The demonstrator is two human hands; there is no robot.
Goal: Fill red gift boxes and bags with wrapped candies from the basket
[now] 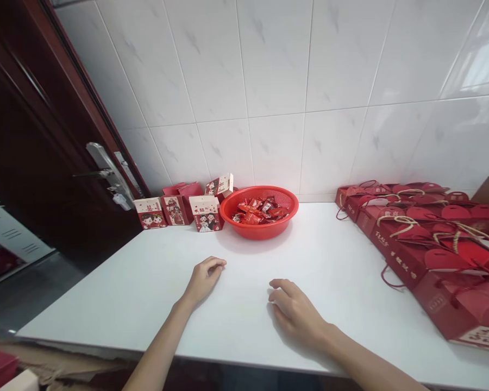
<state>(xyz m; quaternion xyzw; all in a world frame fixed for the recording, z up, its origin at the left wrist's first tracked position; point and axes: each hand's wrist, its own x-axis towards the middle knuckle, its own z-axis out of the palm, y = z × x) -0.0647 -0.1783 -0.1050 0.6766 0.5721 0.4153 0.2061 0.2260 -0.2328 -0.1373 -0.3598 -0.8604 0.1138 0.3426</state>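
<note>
My left hand (206, 278) rests on the white tabletop (244, 320), its fingers loosely bent and nothing visible in them. To its right, my right hand (295, 315) hovers over or lies on the same surface, fingers slightly apart and curled, holding nothing. Beyond both hands sits a red plastic basket (261, 231) with a perforated wall. Red-wrapped sweets (261, 210) lie heaped inside it. Left of the basket stand several small red and cream paper boxes; the closest is a box with a printed couple (207, 214).
Rows of red gift boxes (407, 263) with cord handles fill the table's right side. A tiled wall (275, 152) closes off the back. At the left is a dark wooden door (36, 136) with a metal handle (106, 172). Cardboard (52, 361) lies below the table's front-left edge.
</note>
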